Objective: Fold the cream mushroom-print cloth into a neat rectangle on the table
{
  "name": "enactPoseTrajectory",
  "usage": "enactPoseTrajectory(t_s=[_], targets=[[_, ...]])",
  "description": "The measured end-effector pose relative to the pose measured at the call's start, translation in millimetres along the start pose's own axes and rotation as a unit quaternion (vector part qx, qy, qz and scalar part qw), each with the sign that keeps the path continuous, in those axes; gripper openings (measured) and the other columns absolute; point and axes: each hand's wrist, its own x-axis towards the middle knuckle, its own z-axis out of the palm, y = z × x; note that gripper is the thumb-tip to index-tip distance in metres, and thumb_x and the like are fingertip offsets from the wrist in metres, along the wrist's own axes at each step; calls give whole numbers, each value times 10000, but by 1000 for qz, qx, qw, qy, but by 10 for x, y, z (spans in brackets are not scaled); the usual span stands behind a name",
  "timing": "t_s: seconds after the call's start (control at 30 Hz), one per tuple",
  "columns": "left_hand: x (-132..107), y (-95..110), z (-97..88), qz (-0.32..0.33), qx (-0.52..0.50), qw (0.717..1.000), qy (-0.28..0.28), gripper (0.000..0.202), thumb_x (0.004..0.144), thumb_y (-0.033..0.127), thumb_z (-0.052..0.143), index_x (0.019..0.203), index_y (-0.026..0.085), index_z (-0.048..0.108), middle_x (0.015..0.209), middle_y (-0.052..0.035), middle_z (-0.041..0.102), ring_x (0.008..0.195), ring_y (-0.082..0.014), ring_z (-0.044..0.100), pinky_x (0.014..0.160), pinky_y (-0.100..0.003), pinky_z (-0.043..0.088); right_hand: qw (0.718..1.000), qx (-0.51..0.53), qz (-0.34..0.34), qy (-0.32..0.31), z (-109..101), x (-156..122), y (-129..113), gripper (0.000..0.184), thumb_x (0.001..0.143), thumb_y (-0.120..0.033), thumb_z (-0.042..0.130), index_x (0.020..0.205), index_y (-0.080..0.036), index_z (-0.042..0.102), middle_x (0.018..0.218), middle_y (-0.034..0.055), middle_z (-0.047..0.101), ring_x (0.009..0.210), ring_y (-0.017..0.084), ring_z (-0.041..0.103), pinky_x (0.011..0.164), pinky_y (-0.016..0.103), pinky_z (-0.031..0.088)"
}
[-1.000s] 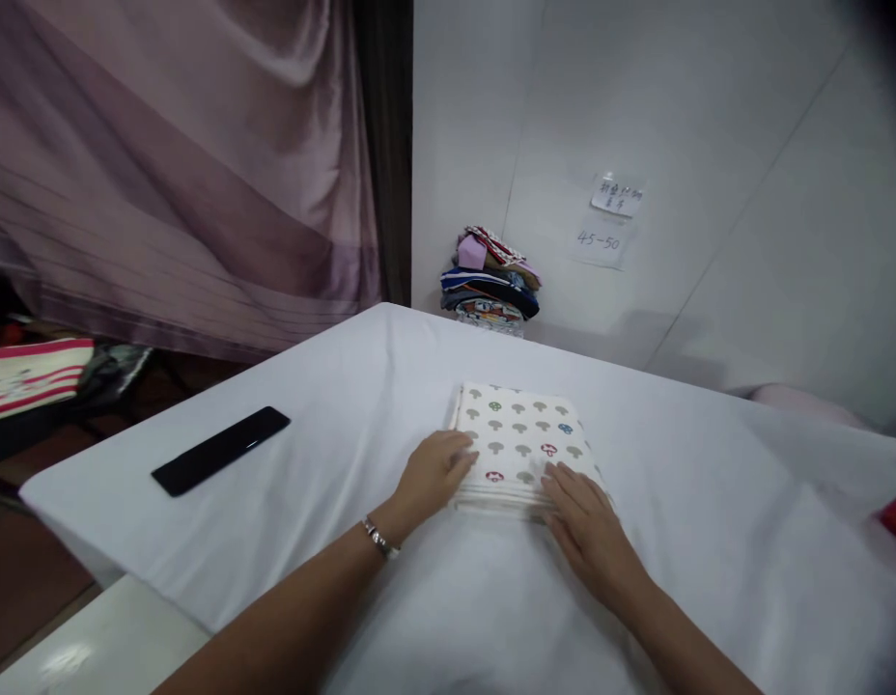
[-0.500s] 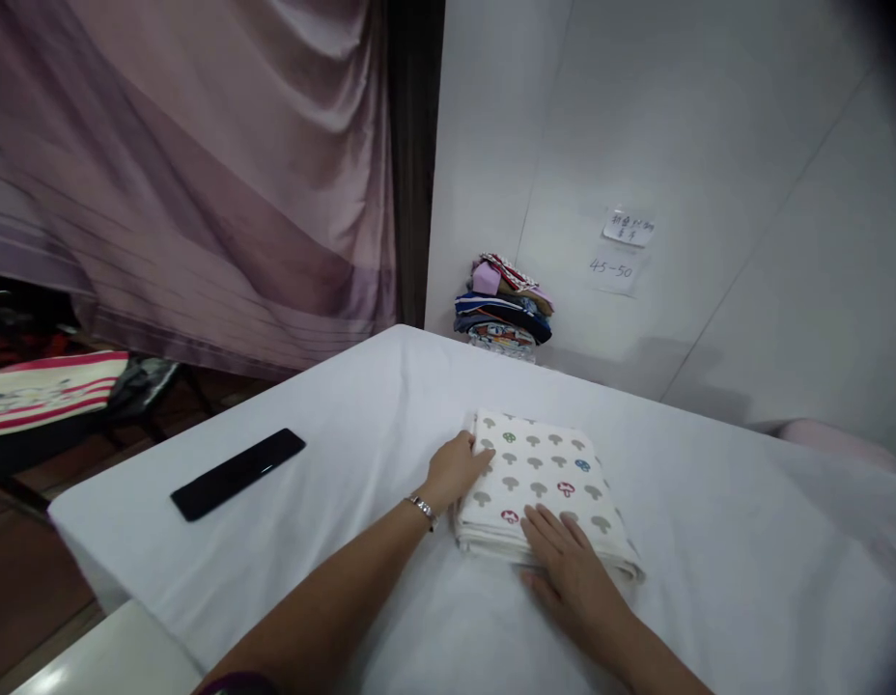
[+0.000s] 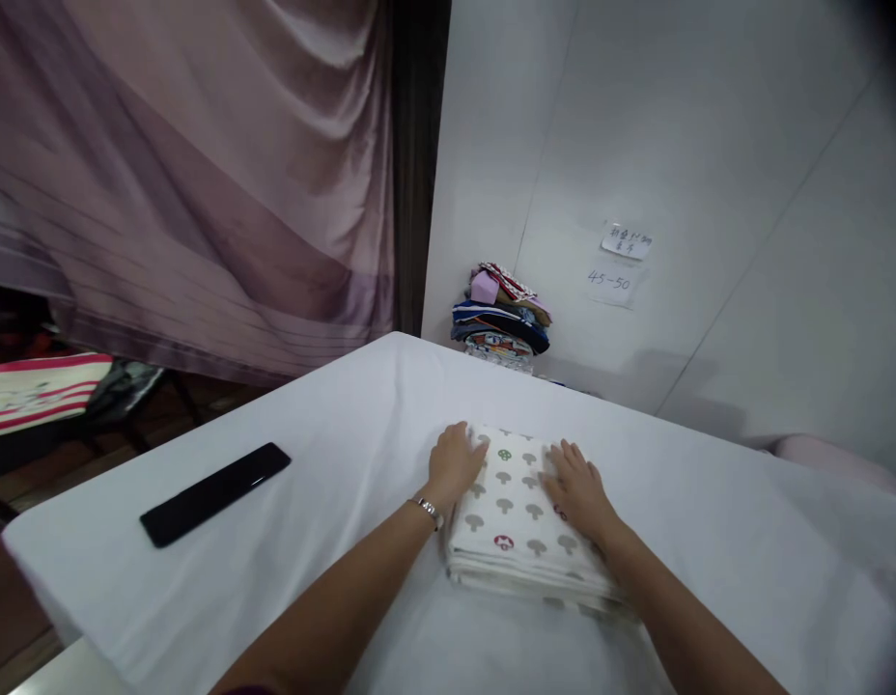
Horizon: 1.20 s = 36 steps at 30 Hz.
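A folded white cloth with small mushroom prints lies on the white-covered table in front of me. My left hand rests flat on the cloth's far left corner, fingers stretched out; a metal bracelet sits at the wrist. My right hand lies flat on the far right part of the cloth, fingers spread. Neither hand holds anything.
A black flat phone-like object lies on the table at the left. A stack of folded colourful clothes stands at the table's far corner against the white wall. Purple curtain hangs at the left. Paper notes stick to the wall.
Both hands have slid from the cloth's near edge and sides up to its far end. My right hand moved from the near right corner onto the top of the cloth.
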Motion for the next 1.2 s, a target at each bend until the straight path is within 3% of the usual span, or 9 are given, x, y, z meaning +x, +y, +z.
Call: enactPoseTrajectory(t_s=[0.07, 0.13, 0.33, 0.47, 0.6, 0.73, 0.87, 1.03, 1.2], targets=[[98, 55, 96, 58, 34, 998, 18, 497, 866, 418, 403, 1286, 151, 386, 1391, -153, 387, 1273, -275, 348, 990, -417, 315, 999, -31, 3, -11, 126, 9, 5, 559, 900, -503, 338, 1329, -155, 423, 1435, 153, 330, 1338, 307, 246, 1016, 560, 254], [170, 47, 241, 83, 65, 994, -5, 481, 887, 391, 364, 1307, 158, 374, 1436, -145, 326, 1309, -280, 293, 1019, -472, 270, 999, -48, 4, -14, 197, -9, 6, 563, 905, -508, 318, 1323, -149, 432, 1430, 149, 340, 1333, 307, 258, 1020, 554, 246], [231, -172, 557, 55, 59, 996, -32, 482, 933, 377, 226, 1352, 165, 333, 1449, -137, 311, 1290, -259, 334, 1024, -488, 260, 999, -49, 4, -11, 182, -48, -16, 574, 911, -528, 279, 1343, -173, 408, 1439, 126, 332, 1338, 279, 256, 1033, 526, 243], [217, -161, 502, 57, 61, 996, -17, 451, 937, 359, 240, 1335, 182, 360, 1421, -141, 360, 1266, -247, 373, 1007, -456, 284, 1000, -6, 5, -15, 136, -8, 6, 541, 907, -512, 312, 1326, -193, 435, 1431, 120, 350, 1333, 279, 271, 1036, 530, 238], [160, -91, 339, 25, 40, 999, -6, 482, 918, 403, 286, 1324, 154, 361, 1315, -166, 477, 1158, -267, 483, 929, -406, 362, 995, 81, 40, 41, 100, -63, 199, 474, 877, -470, 386, 1239, -202, 533, 1355, 127, 456, 1273, 271, 385, 982, 495, 357], [38, -106, 191, -48, -15, 996, -71, 563, 850, 491, 400, 1286, 135, 369, 1205, -174, 559, 1066, -278, 556, 834, -358, 418, 975, 143, 157, 61, 76, -362, 439, 593, 815, -501, 467, 1276, -130, 492, 1222, 172, 565, 1094, 291, 560, 872, 463, 471], [-37, -101, 121, -54, -55, 989, -129, 541, 826, 487, 436, 1239, 139, 409, 1148, -161, 601, 993, -289, 595, 779, -355, 435, 941, 255, 216, 56, 7, -635, 503, 700, 749, -548, 559, 1327, -170, 441, 1099, 146, 639, 879, 265, 651, 742, 412, 533], [225, 46, 156, -24, -74, 990, -118, 573, 846, 440, 439, 1339, 183, 299, 1300, -116, 511, 1137, -232, 519, 887, -292, 391, 910, 312, 255, 92, -173, -516, 453, 770, 718, -494, 622, 1364, -145, 390, 1124, 152, 620, 890, 271, 642, 762, 396, 526], [470, 110, 296, -41, -75, 988, -131, 682, 784, 470, 539, 1331, 127, 321, 1259, -175, 532, 1129, -288, 520, 883, -340, 389, 918, 276, 273, 82, -187, -325, 535, 695, 710, -467, 609, 1297, -120, 475, 1211, 158, 575, 1054, 304, 572, 891, 421, 456]])
